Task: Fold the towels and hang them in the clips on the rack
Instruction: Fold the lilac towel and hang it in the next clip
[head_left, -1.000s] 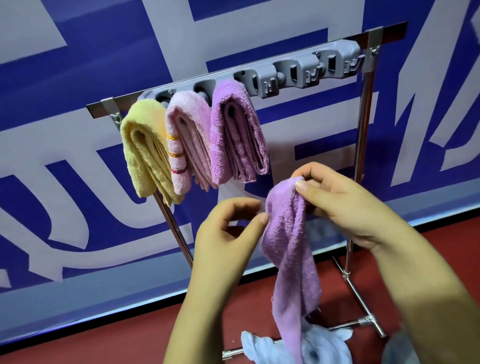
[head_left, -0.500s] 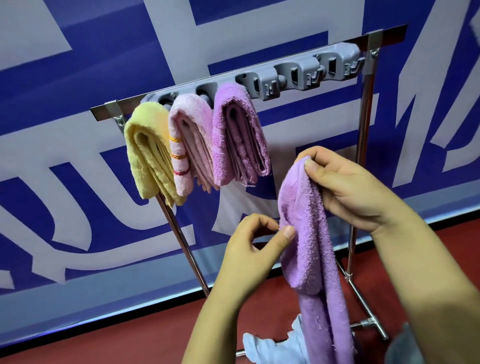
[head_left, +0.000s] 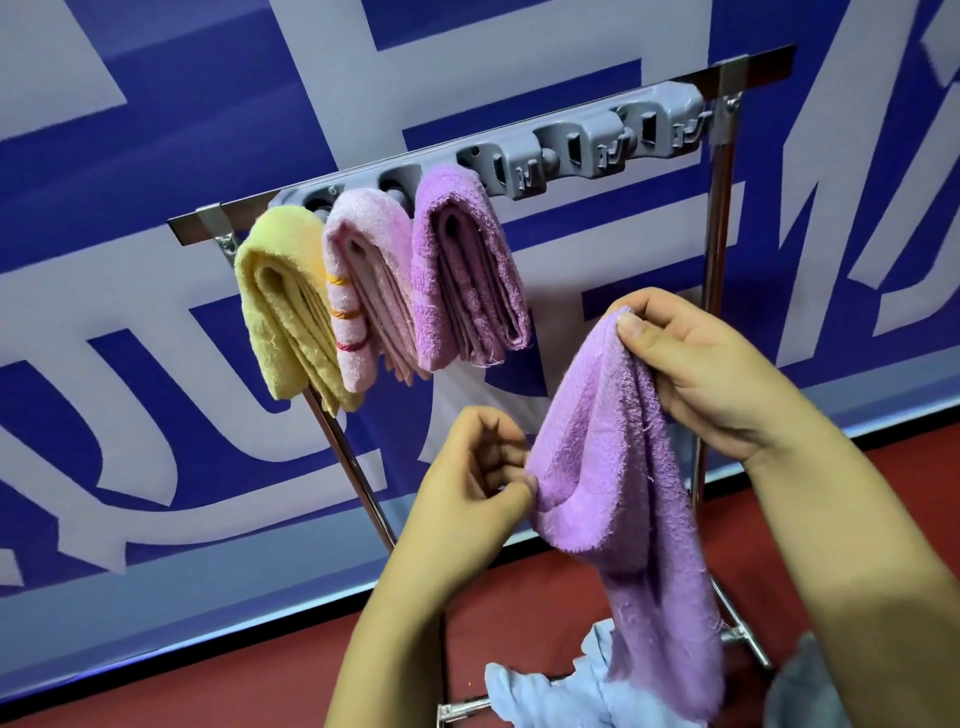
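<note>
Midway through the job, a person holds a lilac towel (head_left: 618, 467) in the air before the rack (head_left: 719, 249): the right hand (head_left: 696, 364) pinches its top corner between thumb and fingers so the cloth hangs free, while the left hand (head_left: 467, 493), fingers curled, nips a lower edge, apparently to draw it into a fold. Yellow (head_left: 280, 312), pink (head_left: 358, 291) and purple (head_left: 467, 270) towels already hang folded from the grey clip rail (head_left: 582, 150), whose right-hand clips stand empty. Pale blue cloth (head_left: 545, 696) waits below.

Right hand (head_left: 706, 374) raised at centre right, thumb and fingers pinching; left hand (head_left: 467, 488) lower at centre, fingers curled, pinching.
</note>
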